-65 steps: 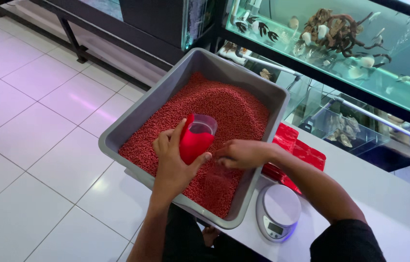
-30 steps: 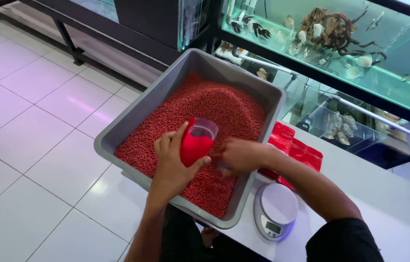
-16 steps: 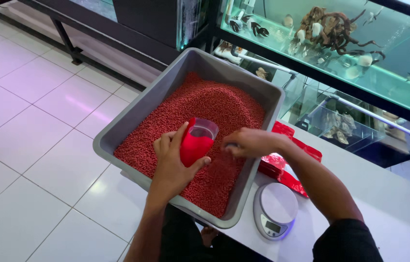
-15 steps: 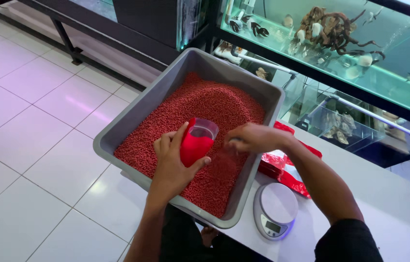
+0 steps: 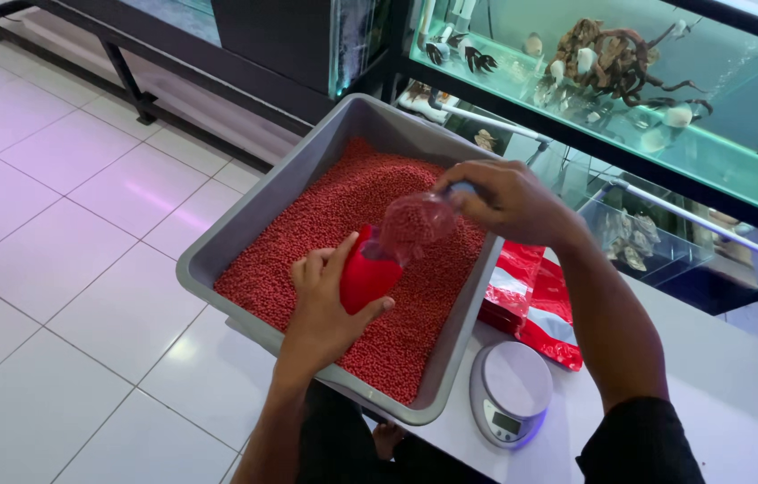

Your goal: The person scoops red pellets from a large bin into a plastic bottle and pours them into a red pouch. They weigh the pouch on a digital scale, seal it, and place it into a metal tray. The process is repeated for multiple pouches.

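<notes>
An aquarium shop is being shown. Lit fish tanks [image 5: 630, 99] on black stands are being kept along a tiled floor [image 5: 56, 224]. Red feed pellets [image 5: 352, 206] are being portioned beside a small scale [image 5: 512, 392].

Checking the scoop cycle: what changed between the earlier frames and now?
The right hand rose from the red pellets with a clear scoop full of them and now tips it over the red pouch. The left hand holds that pouch in the same place throughout. The grey tub, the kitchen scale and the red packets on the table did not move.
</notes>
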